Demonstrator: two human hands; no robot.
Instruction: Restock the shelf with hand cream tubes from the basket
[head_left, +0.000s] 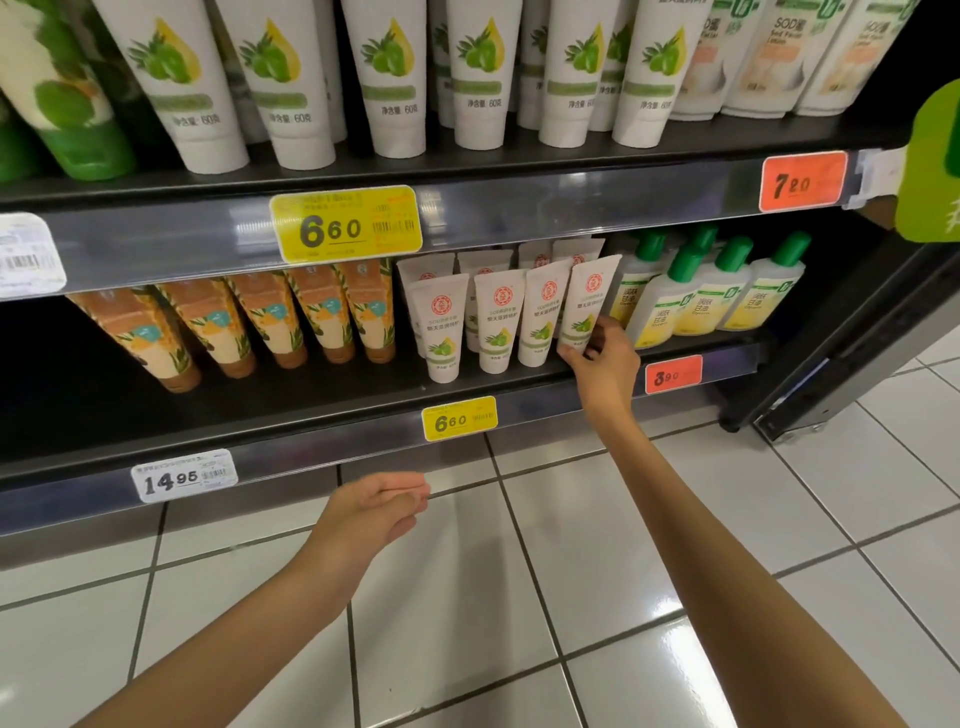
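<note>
My right hand (605, 358) has the hand cream tube (589, 301) pinched low down near its cap end, thumb under the left side, fingers curled round the right edge. It's a flat, smooth white plastic tube, wide crimped end up, narrowing downward, with a round red logo and a green fruit print. It leans at the right end of the front row of matching tubes (493, 322) on the lower shelf (311, 410). Three of those stand cap-down just beside it, with more behind. Just to the right are clear bottles (696, 301) of yellowish liquid with green caps. Left of the row lean orange-and-cream tubes (260, 322) with brown caps. The shelf is a matt black board with a shiny grey front rail, a yellow price tag (459, 418) clipped into it. My left hand (379, 506) hangs below that rail, fingers together, loosely curled, nothing in it. Under everything, a glossy white tiled floor (649, 545) with dark grout
</note>
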